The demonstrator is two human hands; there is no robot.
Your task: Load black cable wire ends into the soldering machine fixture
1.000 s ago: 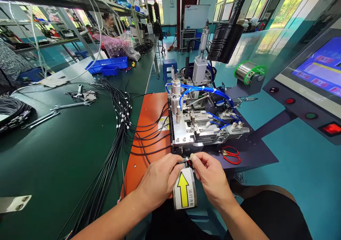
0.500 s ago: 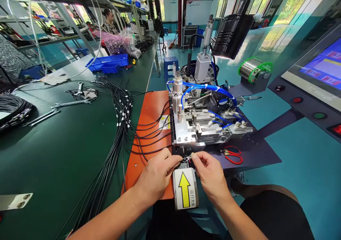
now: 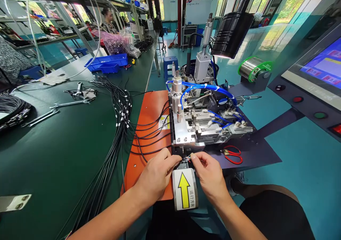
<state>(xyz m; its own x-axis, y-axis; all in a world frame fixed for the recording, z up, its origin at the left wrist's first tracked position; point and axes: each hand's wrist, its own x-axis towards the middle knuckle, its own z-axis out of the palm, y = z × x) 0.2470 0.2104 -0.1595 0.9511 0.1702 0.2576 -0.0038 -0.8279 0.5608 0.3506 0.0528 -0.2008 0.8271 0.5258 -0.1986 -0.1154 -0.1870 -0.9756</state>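
At the front edge of the soldering machine, my left hand is closed in a pinch on a cable whose body is mostly hidden by the fingers. Thin wires, pale with a little red, show in the gap between my hands. The fingertips of my right hand are pressed together on the far ends of these wires. Just below both hands is a rounded metal piece with a yellow arrow label. Several black cables run across the orange plate into the machine's left side.
A bundle of black cables with white tags lies along the green table. Wrenches and a blue tray are farther left. Red-handled cutters, a solder spool and a control panel stand right.
Both hands keep their pinch at the same place, with only tiny shifts of the fingers and wires. The whole view has moved very slightly.
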